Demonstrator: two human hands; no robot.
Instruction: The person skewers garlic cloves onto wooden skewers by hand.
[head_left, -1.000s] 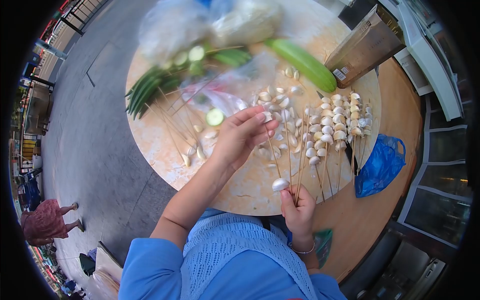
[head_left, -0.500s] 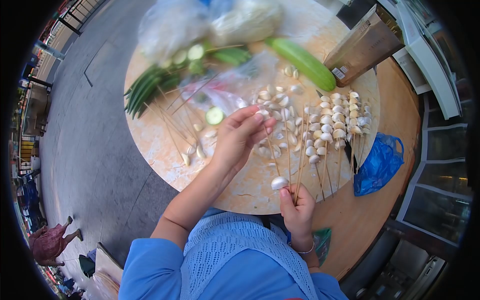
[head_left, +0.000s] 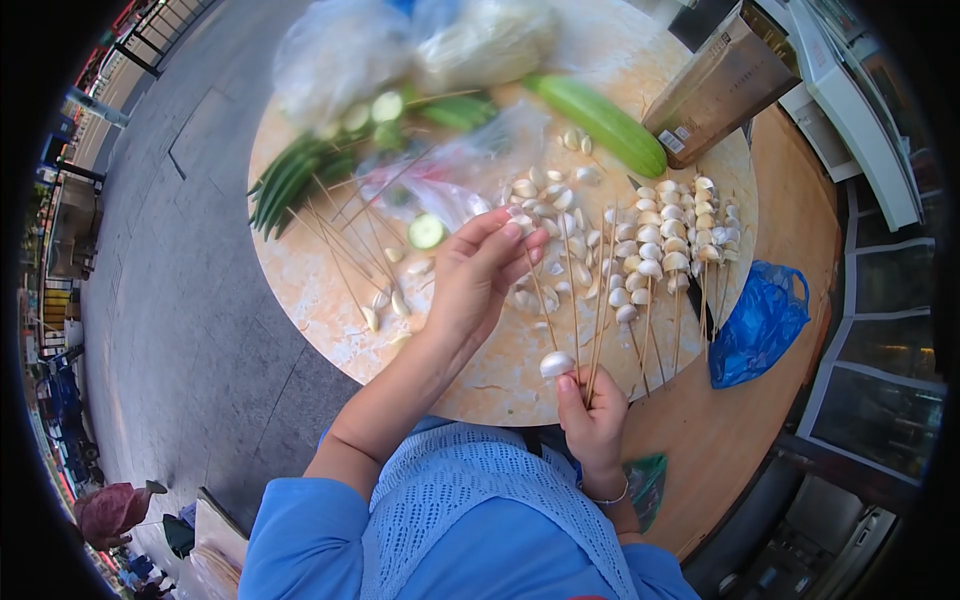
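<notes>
My left hand (head_left: 472, 278) is closed in a pinch over the table, with a white garlic clove (head_left: 520, 222) between thumb and fingers at the upper end of a thin bamboo skewer (head_left: 541, 295). Near the table's front edge, my right hand (head_left: 597, 410) grips several bamboo skewers (head_left: 601, 335) by their lower parts. A larger garlic clove (head_left: 557, 364) sits low on the skewer, close to the right thumb. Loose garlic cloves (head_left: 545, 195) lie in a heap behind the hands. On the right, finished-looking rows of garlic skewers (head_left: 674, 235) lie side by side.
A green gourd (head_left: 600, 125) and a cardboard box (head_left: 715, 90) lie at the back right. Okra (head_left: 292, 185), a cut round slice (head_left: 426, 232), bare skewers (head_left: 345, 240) and plastic bags (head_left: 345, 55) occupy the left and back. A blue bag (head_left: 757, 325) rests by the right edge.
Both hands stay nearly in place, with the clove still pinched in my left hand. The view shifts slightly. A person at the lower left has moved downward in the picture.
</notes>
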